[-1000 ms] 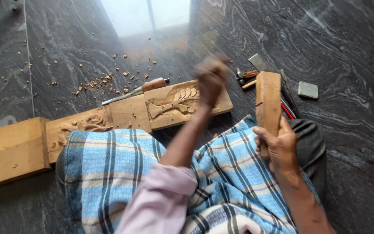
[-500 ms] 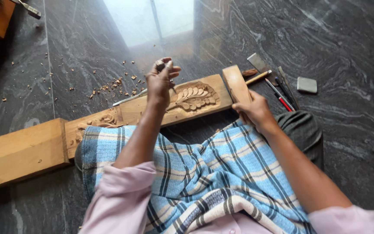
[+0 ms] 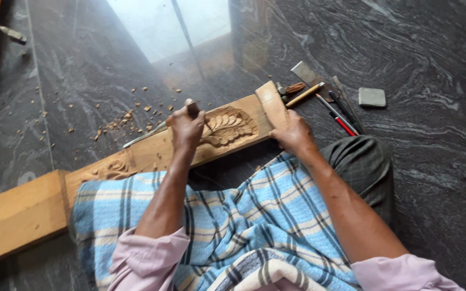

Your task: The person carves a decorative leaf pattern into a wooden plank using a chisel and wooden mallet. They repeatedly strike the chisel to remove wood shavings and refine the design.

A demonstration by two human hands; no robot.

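Observation:
A long wooden plank lies on the dark stone floor across my lap, with a leaf carving near its right end. My left hand is closed around a wooden-handled chisel whose tip sits at the left edge of the leaf. At the plank's right end my right hand grips the lower end of a wooden mallet, which lies flat on the plank. A second carved motif shows further left on the plank.
A blue checked cloth covers my lap. Several tools lie on the floor at right: a flat steel blade, a light-handled tool, a red pencil and a grey stone. Wood chips and another long tool lie behind the plank.
The mallet came down from upright in my right hand to lie flat on the plank's end. My left hand brought the chisel down onto the leaf carving.

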